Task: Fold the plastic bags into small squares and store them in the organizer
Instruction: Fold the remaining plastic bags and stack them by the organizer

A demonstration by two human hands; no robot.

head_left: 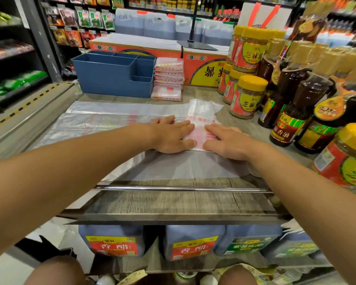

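- The left hand (171, 134) lay flat, fingers straight and together, pressing on the left part of a partly folded clear plastic bag with red print (201, 120) on the grey wood-grain shelf top (173, 200).
- The right hand (226, 140) lay flat as well, fingers extended, pressing the same bag from the right; neither hand gripped anything.
- The bag's lower edge was hidden under both hands, and its red lettering was too blurred to read.
- More clear plastic sheets (115, 118) lay spread beneath it and to the left; their outlines overlapped and were hard to separate.
- The blue plastic compartmented organizer (113, 77) stood at the back left; its inside was mostly out of sight.
- A stack of folded bag squares (168, 78) leaned just beside its right wall.
- Yellow-lidded jars (249, 95) and dark sauce bottles (294, 105) stood at the right, some cut off by the frame.
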